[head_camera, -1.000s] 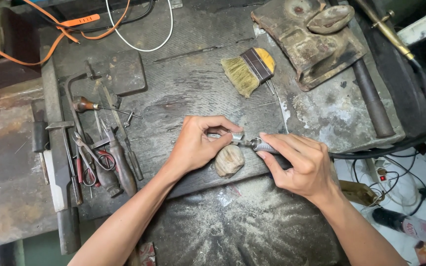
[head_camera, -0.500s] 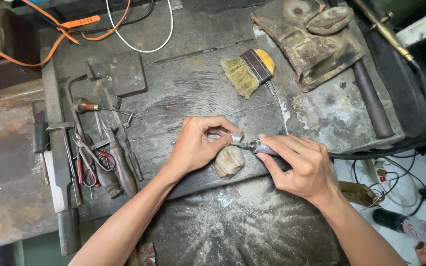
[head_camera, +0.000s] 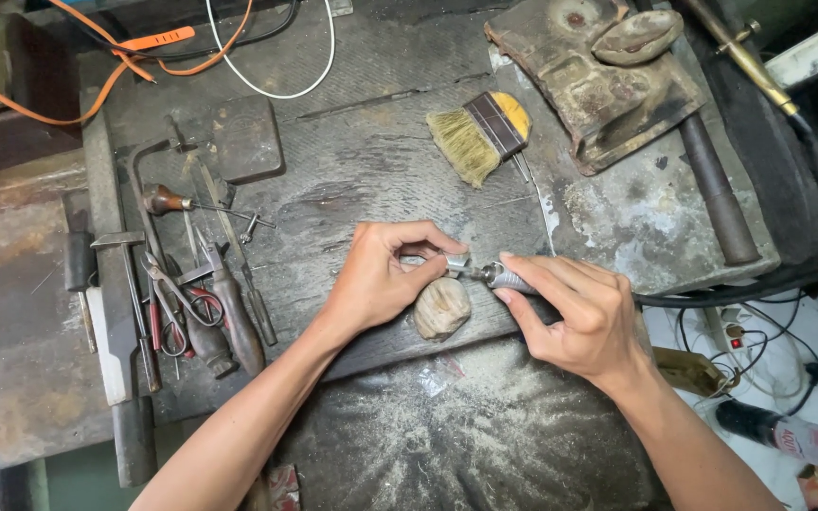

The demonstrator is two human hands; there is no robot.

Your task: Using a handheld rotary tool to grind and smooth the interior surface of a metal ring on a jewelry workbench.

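Hands meet at the middle of the dark, scarred wooden tabletop (head_camera: 352, 180). Your left hand (head_camera: 381, 279) pinches a small silvery metal piece (head_camera: 456, 262) between thumb and fingertips, closed tight on it. Your right hand (head_camera: 579, 317) grips a slim grey rotary handpiece (head_camera: 506, 277) like a pen, fingers wrapped around its barrel, its tip touching the metal piece. A black flexible cable (head_camera: 740, 289) leaves the handpiece to the right, past the tabletop's edge.

Just beneath the two hands, near you, a rounded pale wooden peg (head_camera: 442, 308) juts from the tabletop's near edge; the metal piece sits just above it. Pale dust lies over the dark surface nearer you.

Far of the hands lies a flat paintbrush with tan bristles and a yellow handle (head_camera: 480, 132). Far right sits a rusty worn metal block (head_camera: 598, 80), with a dark cylindrical rod (head_camera: 717, 189) beside it. On the left, well apart from the hands, you have a row of hand tools: red-handled pliers (head_camera: 177, 308), a dark-handled screwdriver (head_camera: 234, 317) and a wooden-handled awl (head_camera: 168, 201). Orange (head_camera: 11, 104) and white cords (head_camera: 267, 90) loop along the far left edge.
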